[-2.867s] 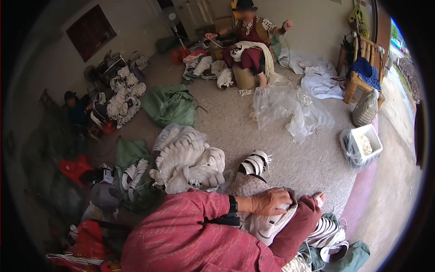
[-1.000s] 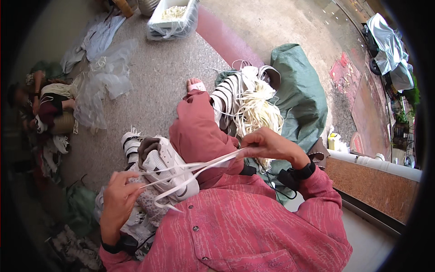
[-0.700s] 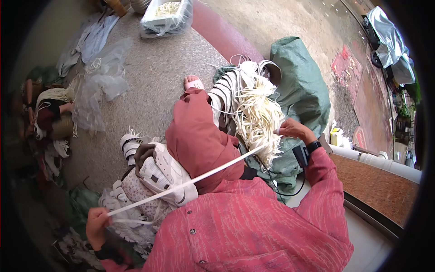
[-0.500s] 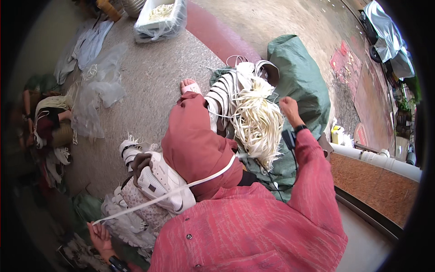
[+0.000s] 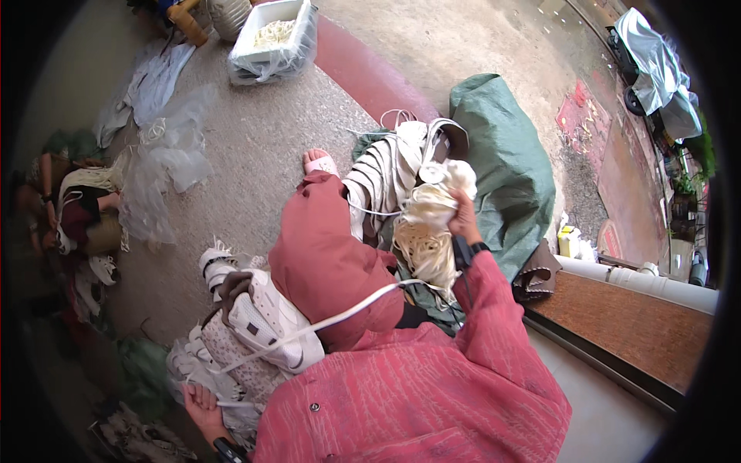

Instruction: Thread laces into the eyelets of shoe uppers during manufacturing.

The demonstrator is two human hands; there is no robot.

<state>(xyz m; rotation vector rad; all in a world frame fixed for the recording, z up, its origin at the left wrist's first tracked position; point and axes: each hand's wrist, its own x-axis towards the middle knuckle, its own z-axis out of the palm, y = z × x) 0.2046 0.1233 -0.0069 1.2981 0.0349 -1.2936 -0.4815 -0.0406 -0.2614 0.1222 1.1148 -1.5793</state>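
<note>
A white shoe (image 5: pixel 270 332) rests on my raised knee, which is covered in red cloth. A long white lace (image 5: pixel 340 315) runs from it, stretched across my lap. My left hand (image 5: pixel 202 403) at the lower left is closed on one end of this lace. My right hand (image 5: pixel 463 217) reaches out to the right and grips a thick bundle of cream laces (image 5: pixel 426 231). The bundle lies on a pile of striped white shoe uppers (image 5: pixel 386 170). More white shoes (image 5: pixel 220 258) lie beside my knee on the floor.
A green sack (image 5: pixel 502 154) lies to the right of the pile. A white crate (image 5: pixel 270 38) of laces stands at the top. Clear plastic sheets (image 5: pixel 166 162) lie to the left, and another person (image 5: pixel 73 220) sits at the far left. A low wall (image 5: pixel 633 324) runs along the right.
My left hand has drawn the lace down and to the left, away from the shoe. My right hand let go of the lace and reached out to grip the lace bundle.
</note>
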